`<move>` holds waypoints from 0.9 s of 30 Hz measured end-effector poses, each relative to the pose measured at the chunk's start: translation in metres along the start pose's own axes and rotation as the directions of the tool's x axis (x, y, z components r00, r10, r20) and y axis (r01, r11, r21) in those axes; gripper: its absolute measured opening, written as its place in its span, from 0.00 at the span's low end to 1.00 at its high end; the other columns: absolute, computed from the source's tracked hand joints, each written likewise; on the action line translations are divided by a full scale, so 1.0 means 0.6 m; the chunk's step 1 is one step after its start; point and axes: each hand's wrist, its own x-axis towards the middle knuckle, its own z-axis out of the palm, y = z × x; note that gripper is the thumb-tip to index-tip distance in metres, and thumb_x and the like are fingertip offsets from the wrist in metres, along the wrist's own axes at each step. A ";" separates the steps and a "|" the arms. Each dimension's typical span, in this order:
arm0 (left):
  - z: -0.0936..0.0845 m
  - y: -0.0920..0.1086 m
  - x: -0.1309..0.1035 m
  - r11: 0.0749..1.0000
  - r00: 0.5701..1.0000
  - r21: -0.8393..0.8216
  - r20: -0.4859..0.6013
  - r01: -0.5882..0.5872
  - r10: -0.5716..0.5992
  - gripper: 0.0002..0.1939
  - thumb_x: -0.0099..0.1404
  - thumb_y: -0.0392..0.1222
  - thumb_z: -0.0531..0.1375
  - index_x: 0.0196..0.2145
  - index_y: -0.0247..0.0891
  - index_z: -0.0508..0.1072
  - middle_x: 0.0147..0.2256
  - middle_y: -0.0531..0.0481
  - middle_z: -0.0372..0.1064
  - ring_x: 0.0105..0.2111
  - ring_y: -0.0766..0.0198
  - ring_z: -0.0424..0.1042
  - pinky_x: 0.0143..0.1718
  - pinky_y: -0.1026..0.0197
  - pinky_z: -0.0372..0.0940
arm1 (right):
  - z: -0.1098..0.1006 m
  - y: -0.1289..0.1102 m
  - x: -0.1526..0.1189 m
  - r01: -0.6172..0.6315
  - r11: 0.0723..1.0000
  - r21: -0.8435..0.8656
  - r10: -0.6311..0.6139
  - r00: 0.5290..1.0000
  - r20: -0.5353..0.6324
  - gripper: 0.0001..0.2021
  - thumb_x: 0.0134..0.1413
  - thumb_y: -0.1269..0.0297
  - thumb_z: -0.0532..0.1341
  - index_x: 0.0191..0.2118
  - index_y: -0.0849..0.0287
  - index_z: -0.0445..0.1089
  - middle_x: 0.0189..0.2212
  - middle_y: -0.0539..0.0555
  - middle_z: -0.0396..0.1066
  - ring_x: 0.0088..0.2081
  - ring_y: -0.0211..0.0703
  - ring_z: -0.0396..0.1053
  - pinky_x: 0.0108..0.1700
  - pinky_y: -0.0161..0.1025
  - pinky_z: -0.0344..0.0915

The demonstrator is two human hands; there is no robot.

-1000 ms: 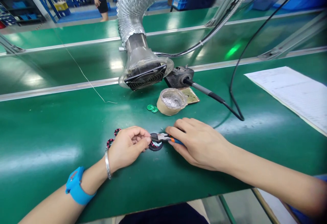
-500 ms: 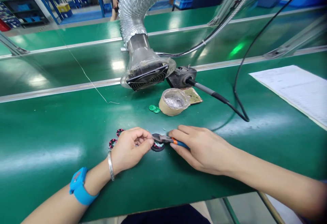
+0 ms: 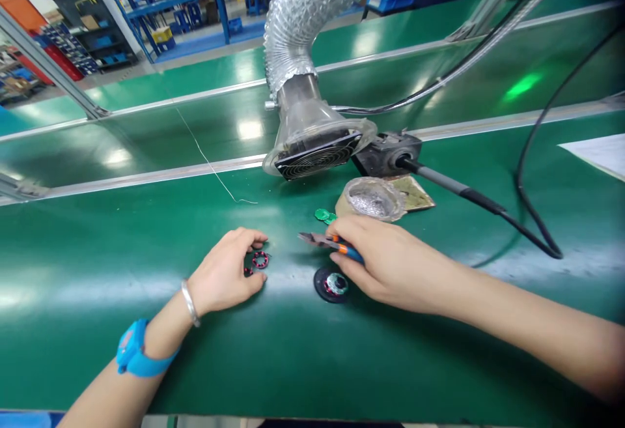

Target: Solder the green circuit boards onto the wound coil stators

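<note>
My right hand (image 3: 378, 262) grips a pair of cutting pliers (image 3: 342, 246) with orange and blue handles, its jaws pointing left above the bench. Below the pliers lies a round black base (image 3: 322, 290) carrying a ring-shaped part with a pale top and red-black windings; no hand touches it. My left hand (image 3: 227, 273), thumb and fingers apart, is at a small red-and-black wound ring (image 3: 260, 259). A second such ring (image 3: 249, 271) is partly hidden by that hand. Whether the fingers touch either ring I cannot tell.
Two green discs (image 3: 322, 215) lie beside a tape-roll cup (image 3: 368, 199) of silvery bits. Behind stand a soldering iron (image 3: 439, 184) in its holder and a fume extractor hood (image 3: 317, 148) hanging low. Thin wire (image 3: 215, 171) trails at left; paper (image 3: 600, 154) lies far right.
My left hand has left the black base and moved left to the wound rings, its fingers parting. My right hand has lifted the pliers up and away from the base. The view has shifted left.
</note>
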 end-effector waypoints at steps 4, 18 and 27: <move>0.035 0.002 0.007 0.994 0.992 -0.099 -0.117 0.038 -0.050 0.21 0.57 0.33 0.59 0.49 0.36 0.65 0.41 0.47 0.70 0.41 0.58 0.70 0.44 0.54 0.66 | 0.021 -0.027 0.064 0.056 0.992 0.114 -0.067 0.993 0.097 0.07 0.52 0.74 0.58 0.38 0.59 0.60 0.35 0.54 0.67 0.37 0.47 0.66 0.38 0.40 0.60; 0.047 0.005 -0.005 0.959 0.911 -0.234 -0.408 -0.163 0.056 0.05 0.63 0.39 0.62 0.38 0.38 0.73 0.39 0.46 0.72 0.38 0.63 0.73 0.38 0.62 0.72 | 0.034 -0.046 0.122 -0.023 0.917 0.397 -0.046 0.985 0.164 0.13 0.45 0.69 0.63 0.38 0.56 0.60 0.33 0.49 0.71 0.32 0.41 0.67 0.33 0.35 0.59; 0.022 0.014 -0.013 0.929 0.825 -0.098 -0.499 -0.358 0.265 0.06 0.62 0.30 0.62 0.33 0.39 0.77 0.30 0.52 0.74 0.31 0.68 0.73 0.35 0.67 0.69 | 0.010 -0.046 0.108 -0.117 0.816 0.566 -0.014 0.975 0.222 0.15 0.42 0.70 0.66 0.36 0.57 0.61 0.28 0.44 0.67 0.29 0.36 0.66 0.32 0.35 0.62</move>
